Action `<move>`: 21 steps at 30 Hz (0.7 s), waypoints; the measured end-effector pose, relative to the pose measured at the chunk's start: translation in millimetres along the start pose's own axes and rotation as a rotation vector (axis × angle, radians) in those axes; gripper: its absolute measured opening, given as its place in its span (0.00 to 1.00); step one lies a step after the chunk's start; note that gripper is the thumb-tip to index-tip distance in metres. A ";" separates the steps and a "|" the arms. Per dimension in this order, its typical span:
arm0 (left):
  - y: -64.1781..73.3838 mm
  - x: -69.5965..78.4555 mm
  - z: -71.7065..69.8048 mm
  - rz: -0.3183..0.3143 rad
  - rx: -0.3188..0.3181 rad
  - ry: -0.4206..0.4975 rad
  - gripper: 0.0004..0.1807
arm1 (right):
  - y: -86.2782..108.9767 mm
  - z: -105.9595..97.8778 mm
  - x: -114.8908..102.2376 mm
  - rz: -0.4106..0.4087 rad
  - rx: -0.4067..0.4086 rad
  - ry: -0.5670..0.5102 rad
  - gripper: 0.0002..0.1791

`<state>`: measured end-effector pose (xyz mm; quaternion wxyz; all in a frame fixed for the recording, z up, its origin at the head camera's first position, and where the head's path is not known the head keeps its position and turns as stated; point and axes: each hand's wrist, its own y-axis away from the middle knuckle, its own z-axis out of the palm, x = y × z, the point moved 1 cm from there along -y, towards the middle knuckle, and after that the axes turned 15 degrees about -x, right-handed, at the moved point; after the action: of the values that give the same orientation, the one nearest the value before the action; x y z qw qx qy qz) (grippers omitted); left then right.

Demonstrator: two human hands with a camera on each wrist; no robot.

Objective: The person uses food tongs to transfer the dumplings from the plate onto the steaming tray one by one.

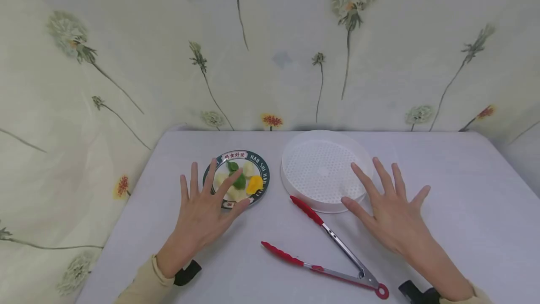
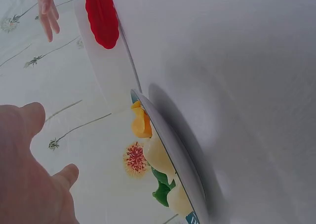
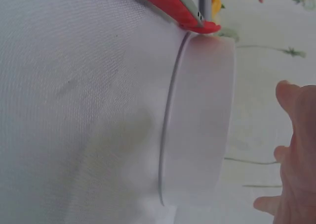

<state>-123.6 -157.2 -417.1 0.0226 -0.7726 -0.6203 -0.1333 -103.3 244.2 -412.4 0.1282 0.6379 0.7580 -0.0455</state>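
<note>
My left hand (image 1: 201,215) is spread above the near left edge of a plate (image 1: 264,169) with a dark patterned rim, and holds nothing. On the plate lie several pale, green and yellow dumpling-like pieces, among them a yellow piece (image 1: 255,185) and a green piece (image 1: 239,181). My right hand (image 1: 395,217), fingers also spread and nothing in them, hovers by the near right edge of a round white steamer tray (image 1: 322,172) with a perforated base. Between the hands lie spread tongs (image 1: 343,246) with red tips; one tip lies close by the tray's near edge.
A white cloth covers the table (image 1: 460,177). Behind it hangs a pale curtain-like backdrop (image 1: 270,60) printed with dandelions. Dark straps (image 1: 187,273) sit at both wrists, below beige sleeves.
</note>
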 end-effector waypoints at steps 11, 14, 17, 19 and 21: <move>-0.1 -3.7 6.6 0.010 -0.015 0.012 0.42 | 0.6 6.5 -2.4 0.014 -0.005 0.000 0.50; -0.5 -6.5 7.3 0.016 -0.026 0.049 0.41 | 0.7 7.0 -4.6 0.009 0.016 -0.007 0.51; 0.6 -10.2 7.1 0.022 -0.044 0.117 0.40 | 4.8 6.5 -9.9 -0.012 0.060 -0.020 0.51; 2.4 -13.5 7.2 0.031 -0.044 0.196 0.39 | 10.9 6.4 -15.6 -0.046 0.096 -0.041 0.49; 3.9 -17.2 7.5 0.034 -0.036 0.314 0.38 | 18.8 6.6 -22.5 -0.086 0.117 -0.057 0.45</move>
<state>-121.9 -172.9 -427.9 0.1079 -0.7529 -0.5934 -0.2633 -80.6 224.5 -411.4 0.1102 0.6097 0.7767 -0.1132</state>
